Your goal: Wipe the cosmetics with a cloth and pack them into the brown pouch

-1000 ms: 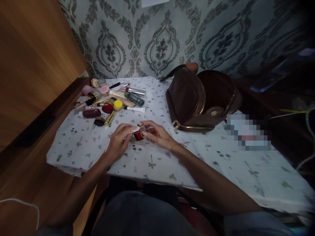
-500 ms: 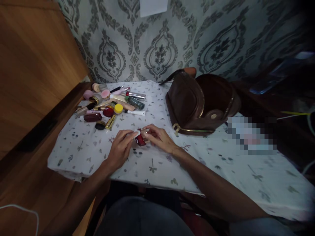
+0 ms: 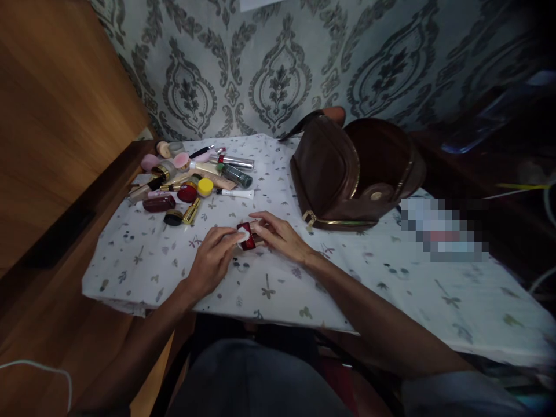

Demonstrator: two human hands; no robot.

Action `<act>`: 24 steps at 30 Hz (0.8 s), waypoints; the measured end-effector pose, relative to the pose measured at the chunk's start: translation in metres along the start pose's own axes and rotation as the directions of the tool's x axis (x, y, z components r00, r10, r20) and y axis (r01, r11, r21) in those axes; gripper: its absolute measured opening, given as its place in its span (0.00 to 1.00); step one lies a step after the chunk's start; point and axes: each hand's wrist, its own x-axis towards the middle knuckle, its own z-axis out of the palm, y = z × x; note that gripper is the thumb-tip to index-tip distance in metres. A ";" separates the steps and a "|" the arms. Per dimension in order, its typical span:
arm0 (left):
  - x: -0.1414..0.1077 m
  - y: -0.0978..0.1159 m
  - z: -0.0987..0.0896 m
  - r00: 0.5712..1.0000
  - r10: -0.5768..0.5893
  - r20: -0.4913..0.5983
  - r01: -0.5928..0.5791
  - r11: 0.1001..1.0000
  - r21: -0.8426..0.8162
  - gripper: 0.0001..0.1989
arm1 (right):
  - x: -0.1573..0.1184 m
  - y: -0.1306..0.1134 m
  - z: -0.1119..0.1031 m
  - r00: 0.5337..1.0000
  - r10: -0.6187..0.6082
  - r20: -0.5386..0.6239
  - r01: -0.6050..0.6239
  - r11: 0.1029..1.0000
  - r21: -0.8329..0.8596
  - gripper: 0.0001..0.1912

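Observation:
Between the fingertips of my left hand (image 3: pixel 214 253) is a small white wad (image 3: pixel 244 234), perhaps cotton or tissue. It presses against a small glossy dark red cosmetic container (image 3: pixel 249 241), whose exact kind I cannot make out. My right hand (image 3: pixel 281 238) is closed on the container's right end, which its fingers partly cover. Both hands are just above the cloth-covered table (image 3: pixel 269 307), near its front edge.
Makeup items lie clustered at the back left, among them a yellow-lidded jar (image 3: pixel 205 186), a gold tube (image 3: pixel 191 211) and a dark red bottle (image 3: pixel 158 203). A brown leather bag (image 3: pixel 325 168) stands unzipped at the back right. Behind is a patterned wall (image 3: pixel 280 81).
The dark red container has turned slightly, showing more of its red face, and the white wad now lies over its left side. The view has tilted down a little.

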 end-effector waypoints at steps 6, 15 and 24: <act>0.005 -0.008 0.000 0.998 -0.057 -0.015 0.057 0.998 -0.018 0.16 | -0.002 0.004 0.001 0.996 -0.053 0.068 0.045 0.993 0.111 0.26; -0.001 0.002 0.003 0.999 0.048 0.012 -0.048 0.996 0.069 0.19 | 0.000 0.001 0.002 1.000 0.007 0.030 -0.010 0.997 0.079 0.24; -0.012 0.003 0.011 0.988 0.114 0.102 -0.118 0.992 0.033 0.21 | 0.003 0.006 0.002 1.000 0.025 0.016 -0.026 0.996 0.090 0.24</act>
